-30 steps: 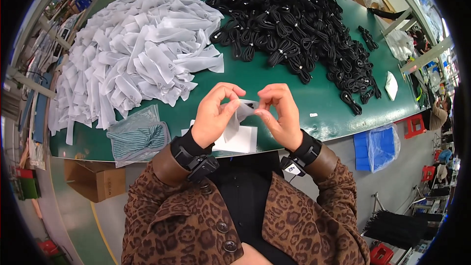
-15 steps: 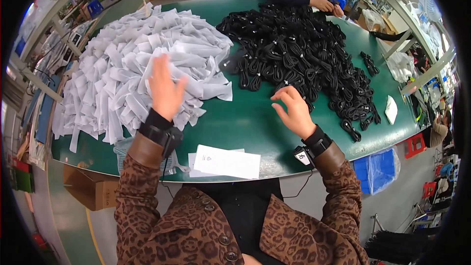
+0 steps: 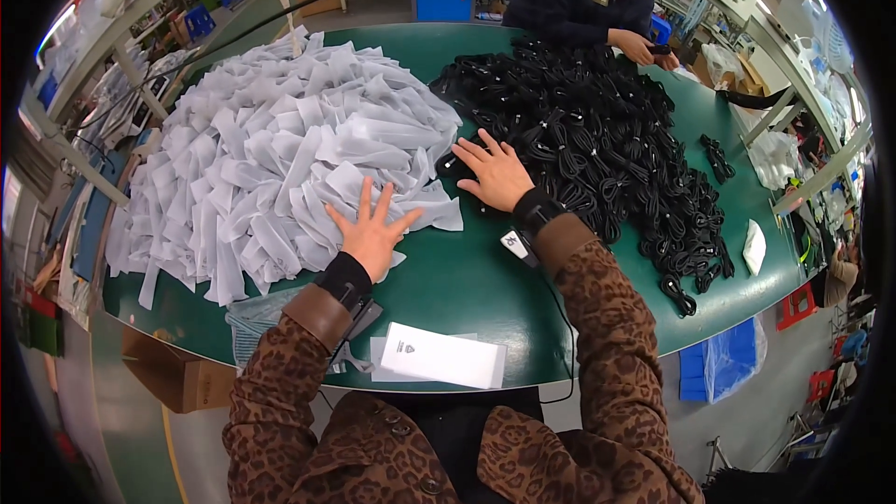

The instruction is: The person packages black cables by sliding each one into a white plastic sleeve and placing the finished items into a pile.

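My left hand is open, its spread fingers resting at the near right edge of a big heap of translucent white pouches. My right hand is open too, fingers fanned out over the left edge of a pile of coiled black cables. Its fingertips are close to a dark cable piece by the gap between the heaps; whether they press on it I cannot tell. Neither hand holds anything. In front of me, flat white packets lie stacked near the table edge, the top one printed.
The green table curves along my front. Across it, a person handles a dark item. A loose cable bundle and a white crumpled piece lie at the right. Below are a blue crate and a cardboard box.
My left hand has come right and nearer, down to the pouch heap's edge. My right hand has moved left to the cable pile's edge, its fingers spreading. The whole view has tilted slightly.
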`<state>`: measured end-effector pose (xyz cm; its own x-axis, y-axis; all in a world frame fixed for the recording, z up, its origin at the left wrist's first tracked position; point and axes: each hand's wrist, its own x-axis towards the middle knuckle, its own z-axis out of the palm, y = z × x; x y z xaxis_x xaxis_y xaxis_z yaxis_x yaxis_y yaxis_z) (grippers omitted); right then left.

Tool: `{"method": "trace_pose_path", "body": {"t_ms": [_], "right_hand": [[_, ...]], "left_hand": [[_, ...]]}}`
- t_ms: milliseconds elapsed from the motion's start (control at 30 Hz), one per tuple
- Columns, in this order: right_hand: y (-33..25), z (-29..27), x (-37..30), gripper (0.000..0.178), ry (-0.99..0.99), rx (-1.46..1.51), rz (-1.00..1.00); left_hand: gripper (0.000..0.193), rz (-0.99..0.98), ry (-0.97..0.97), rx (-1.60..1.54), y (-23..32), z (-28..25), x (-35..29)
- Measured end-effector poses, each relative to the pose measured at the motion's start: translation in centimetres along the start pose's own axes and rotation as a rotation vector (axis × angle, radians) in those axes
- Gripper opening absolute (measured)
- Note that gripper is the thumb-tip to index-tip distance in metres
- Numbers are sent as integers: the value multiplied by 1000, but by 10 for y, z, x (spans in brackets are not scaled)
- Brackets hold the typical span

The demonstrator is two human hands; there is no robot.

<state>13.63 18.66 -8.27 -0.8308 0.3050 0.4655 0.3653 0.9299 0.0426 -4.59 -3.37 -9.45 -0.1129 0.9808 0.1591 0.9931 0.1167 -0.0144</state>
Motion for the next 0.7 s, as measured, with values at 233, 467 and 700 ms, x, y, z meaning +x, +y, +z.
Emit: {"method": "trace_pose_path", "body": {"t_ms": [233, 467, 700], "right_hand": [[-1, -7, -5, 53, -264, 6, 85], [-16, -52, -74, 50, -277, 66, -65], [-31, -99, -137, 41, -376, 183, -179]], "left_hand": [[46, -85, -5, 152, -39, 11, 23], [45, -111, -10, 143, -50, 12, 32], [46, -112, -48, 11, -31, -23, 7]]}}
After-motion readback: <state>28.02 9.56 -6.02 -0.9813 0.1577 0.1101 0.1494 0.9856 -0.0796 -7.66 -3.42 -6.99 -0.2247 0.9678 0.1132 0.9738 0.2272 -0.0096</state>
